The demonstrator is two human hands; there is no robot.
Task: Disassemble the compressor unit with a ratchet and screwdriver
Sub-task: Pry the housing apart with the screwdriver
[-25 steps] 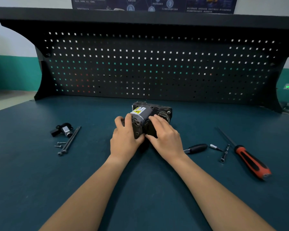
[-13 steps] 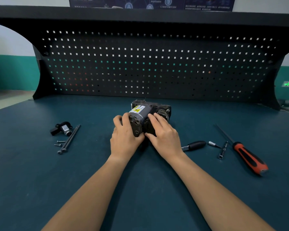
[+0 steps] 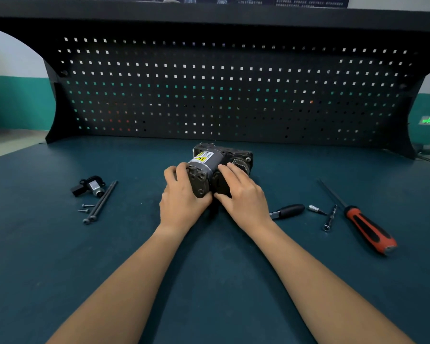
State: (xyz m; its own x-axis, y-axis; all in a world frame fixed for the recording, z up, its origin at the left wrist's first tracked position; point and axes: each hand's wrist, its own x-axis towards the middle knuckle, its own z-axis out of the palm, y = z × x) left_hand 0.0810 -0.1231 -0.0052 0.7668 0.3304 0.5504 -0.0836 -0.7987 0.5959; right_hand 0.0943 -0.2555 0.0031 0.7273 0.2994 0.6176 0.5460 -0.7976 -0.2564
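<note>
The dark compressor unit [image 3: 215, 158] with a yellow warning label lies in the middle of the blue bench. My left hand [image 3: 181, 197] grips its near left end, fingers curled over the end cap. My right hand [image 3: 243, 194] grips its right side, fingers laid over the top and thumb at the near face. The ratchet's black handle [image 3: 289, 211] shows on the bench just right of my right wrist, its head hidden. A red-and-black screwdriver [image 3: 365, 224] lies farther right.
Two long bolts [image 3: 101, 201], small screws [image 3: 86, 208] and a removed black-and-silver part [image 3: 91, 187] lie at the left. A socket bit [image 3: 314, 209] and an extension bar [image 3: 330, 218] lie between ratchet and screwdriver. A black pegboard [image 3: 233, 95] closes off the back of the bench.
Both hands keep the same hold on the compressor. The view has shifted slightly; nothing on the bench has moved.
</note>
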